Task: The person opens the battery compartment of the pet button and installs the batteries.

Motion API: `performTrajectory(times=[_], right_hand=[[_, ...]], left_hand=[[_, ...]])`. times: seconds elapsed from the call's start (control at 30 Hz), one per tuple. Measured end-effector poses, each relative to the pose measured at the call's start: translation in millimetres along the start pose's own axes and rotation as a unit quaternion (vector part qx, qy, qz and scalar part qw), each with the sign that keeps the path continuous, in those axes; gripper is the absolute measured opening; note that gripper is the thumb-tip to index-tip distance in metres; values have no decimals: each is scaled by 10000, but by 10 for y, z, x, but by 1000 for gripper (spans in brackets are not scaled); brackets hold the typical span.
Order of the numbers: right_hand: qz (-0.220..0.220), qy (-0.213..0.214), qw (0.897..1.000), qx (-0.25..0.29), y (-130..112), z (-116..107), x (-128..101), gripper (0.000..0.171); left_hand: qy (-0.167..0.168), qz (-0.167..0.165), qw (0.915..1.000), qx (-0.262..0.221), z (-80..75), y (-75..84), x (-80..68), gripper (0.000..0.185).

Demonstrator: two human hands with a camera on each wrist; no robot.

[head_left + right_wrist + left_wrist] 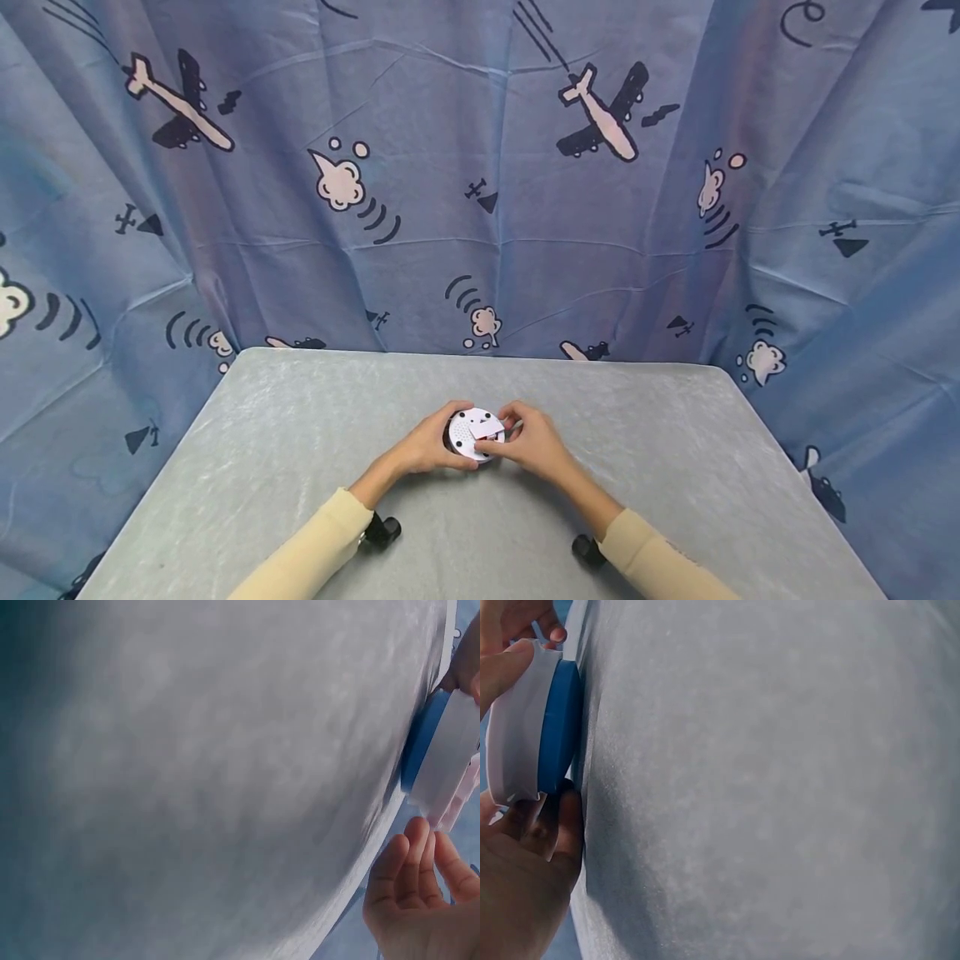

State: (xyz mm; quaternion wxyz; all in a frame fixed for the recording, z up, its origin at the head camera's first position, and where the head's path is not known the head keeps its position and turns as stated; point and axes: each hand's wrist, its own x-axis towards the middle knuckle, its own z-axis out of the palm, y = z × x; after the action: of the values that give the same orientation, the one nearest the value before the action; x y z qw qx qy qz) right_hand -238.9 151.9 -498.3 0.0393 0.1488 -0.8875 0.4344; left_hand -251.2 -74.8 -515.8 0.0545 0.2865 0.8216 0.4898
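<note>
In the head view a round white device [462,429] with small holes and dark round feet on its back is held over the table. Its other side is blue [561,727] in the left wrist view. My left hand [429,442] grips its left rim, thumb and fingers around the edge. A white battery cover [486,427] stands tilted over an opening with something red inside. My right hand [534,442] pinches the cover at the device's right side, thumb below and fingers above. The right wrist view shows its fingertips [417,826] at the cover's edge.
A grey-white table [315,400] lies under both hands. Behind it hangs a blue curtain [420,200] printed with aeroplanes. Dark wrist-camera mounts [382,532] stick out below the pale yellow sleeves [315,542].
</note>
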Motion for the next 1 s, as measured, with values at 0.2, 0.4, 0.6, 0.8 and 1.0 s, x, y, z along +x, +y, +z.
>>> performTrajectory(times=[0.2,0.4,0.6,0.8,1.0], right_hand=[[65,176,9995,-253,-44,46,-4,54],[116,253,9990,-341,-60,77,-9,53],[1,299,9987,-406,-61,64,2,47],[187,326,9980,-512,-98,70,3,54],[317,355,9959,-775,-112,88,3,53]], left_hand=[[-4,45,10000,14,1,-4,8,89],[-8,14,10000,-56,-1,-8,0,89],[-26,20,10000,-37,-2,-9,3,89],[-28,4,10000,22,0,-8,7,89],[-59,-6,10000,-8,-5,1,3,88]])
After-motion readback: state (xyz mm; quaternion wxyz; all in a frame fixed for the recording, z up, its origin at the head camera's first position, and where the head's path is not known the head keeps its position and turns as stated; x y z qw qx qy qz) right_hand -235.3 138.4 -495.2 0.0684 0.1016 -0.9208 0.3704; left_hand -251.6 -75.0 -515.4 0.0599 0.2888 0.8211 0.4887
